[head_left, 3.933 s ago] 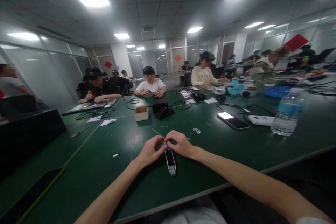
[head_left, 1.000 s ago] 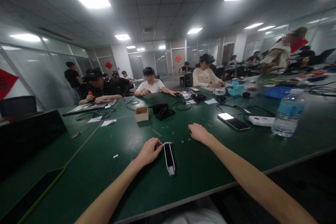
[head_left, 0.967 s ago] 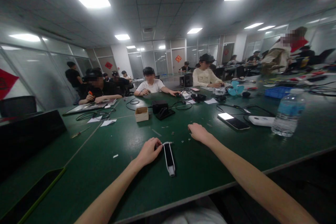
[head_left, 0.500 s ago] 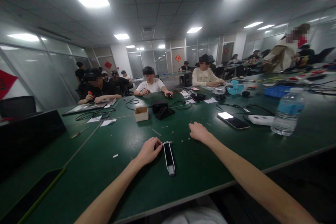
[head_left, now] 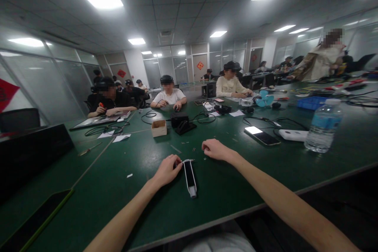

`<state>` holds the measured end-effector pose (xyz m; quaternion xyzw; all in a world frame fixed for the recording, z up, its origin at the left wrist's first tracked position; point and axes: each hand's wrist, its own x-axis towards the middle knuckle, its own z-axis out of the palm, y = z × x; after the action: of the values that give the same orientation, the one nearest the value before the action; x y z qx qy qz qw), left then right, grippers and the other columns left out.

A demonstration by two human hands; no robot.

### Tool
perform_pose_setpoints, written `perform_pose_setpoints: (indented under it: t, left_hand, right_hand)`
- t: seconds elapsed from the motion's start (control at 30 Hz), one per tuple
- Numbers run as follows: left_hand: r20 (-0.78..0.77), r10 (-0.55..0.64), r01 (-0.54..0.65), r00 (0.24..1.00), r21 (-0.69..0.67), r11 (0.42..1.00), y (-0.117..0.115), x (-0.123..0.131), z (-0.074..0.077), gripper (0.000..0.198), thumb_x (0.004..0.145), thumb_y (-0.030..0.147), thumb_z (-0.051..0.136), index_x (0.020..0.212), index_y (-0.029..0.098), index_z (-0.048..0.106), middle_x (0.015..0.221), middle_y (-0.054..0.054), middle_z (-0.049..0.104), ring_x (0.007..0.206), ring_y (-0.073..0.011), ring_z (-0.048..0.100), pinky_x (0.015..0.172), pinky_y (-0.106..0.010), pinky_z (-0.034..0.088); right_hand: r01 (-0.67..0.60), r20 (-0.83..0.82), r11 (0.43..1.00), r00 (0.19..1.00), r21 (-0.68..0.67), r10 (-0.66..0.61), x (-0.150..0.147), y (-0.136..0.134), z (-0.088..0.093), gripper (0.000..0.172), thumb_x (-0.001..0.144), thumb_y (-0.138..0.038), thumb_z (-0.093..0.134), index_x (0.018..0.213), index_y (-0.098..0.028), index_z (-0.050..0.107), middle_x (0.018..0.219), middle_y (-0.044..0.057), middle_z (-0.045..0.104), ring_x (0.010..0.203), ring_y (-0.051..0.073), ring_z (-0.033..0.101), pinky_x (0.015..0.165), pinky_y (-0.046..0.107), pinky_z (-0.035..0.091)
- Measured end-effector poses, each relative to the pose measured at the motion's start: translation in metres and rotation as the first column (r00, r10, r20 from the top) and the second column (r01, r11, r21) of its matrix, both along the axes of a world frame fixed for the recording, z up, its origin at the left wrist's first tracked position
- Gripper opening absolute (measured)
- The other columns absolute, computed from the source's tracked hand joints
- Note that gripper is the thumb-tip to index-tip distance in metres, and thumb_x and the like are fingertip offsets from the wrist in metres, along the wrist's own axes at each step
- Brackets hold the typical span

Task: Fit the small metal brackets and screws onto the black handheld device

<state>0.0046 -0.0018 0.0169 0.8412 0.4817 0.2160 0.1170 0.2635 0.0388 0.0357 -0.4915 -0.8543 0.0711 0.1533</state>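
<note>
A long white-framed device with a dark middle (head_left: 190, 177) lies on the green table (head_left: 224, 201), its grey end toward me. My left hand (head_left: 169, 169) rests at its upper left corner, fingers curled at the end of a thin bar across its top; what the fingertips grip is hidden. To the right and farther off, my right hand (head_left: 217, 150) is over the table with fingers bent downward, near small rings (head_left: 204, 159). Whether it pinches anything is too small to tell.
An open cardboard box (head_left: 159, 128) and a black device (head_left: 180, 120) stand ahead. At right are a phone (head_left: 262, 136), a white case (head_left: 293, 135) and a water bottle (head_left: 324, 126). Several people sit across the table.
My right hand has moved left, toward the device, and its fingers are more curled. My left hand has stayed put. A person opposite has drawn one hand inward.
</note>
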Motion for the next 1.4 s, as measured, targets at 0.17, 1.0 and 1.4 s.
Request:
perform_pose_setpoints:
  t: [0.17, 1.0, 1.4]
  left_hand:
    - [-0.004, -0.004, 0.004, 1.0, 0.038, 0.999, 0.001, 0.001, -0.002, 0.02, 0.086, 0.033, 0.047, 0.086, 0.018, 0.06, 0.08, -0.004, 0.06, 0.075, -0.0181, 0.056, 0.068, -0.03, 0.042]
    - [-0.014, -0.018, 0.018, 1.0, 0.049, 0.999, 0.003, 0.0, -0.004, 0.012, 0.082, 0.022, 0.048, 0.086, 0.018, 0.059, 0.08, -0.003, 0.06, 0.076, -0.017, 0.056, 0.069, -0.029, 0.042]
    - [-0.032, -0.008, 0.01, 0.999, 0.051, 0.999, 0.001, 0.001, -0.002, 0.012, 0.084, 0.022, 0.047, 0.085, 0.018, 0.058, 0.08, -0.003, 0.061, 0.076, -0.0172, 0.056, 0.069, -0.029, 0.042]
  right_hand:
    - [-0.215, -0.068, 0.977, 0.974, -0.004, 0.214, -0.02, -0.01, -0.008, 0.013, 0.076, -0.015, 0.057, 0.085, -0.015, 0.066, 0.08, 0.003, 0.062, 0.069, 0.012, 0.054, 0.062, 0.022, 0.039]
    - [-0.301, -0.219, 0.953, 0.927, 0.04, 0.303, -0.028, -0.014, -0.015, 0.013, 0.081, -0.019, 0.056, 0.086, -0.014, 0.067, 0.078, 0.003, 0.063, 0.067, 0.012, 0.056, 0.061, 0.022, 0.043]
    - [-0.318, -0.271, 0.947, 0.908, 0.05, 0.319, -0.029, -0.013, -0.019, 0.012, 0.082, -0.021, 0.056, 0.086, -0.014, 0.066, 0.079, 0.003, 0.064, 0.067, 0.012, 0.058, 0.062, 0.022, 0.045]
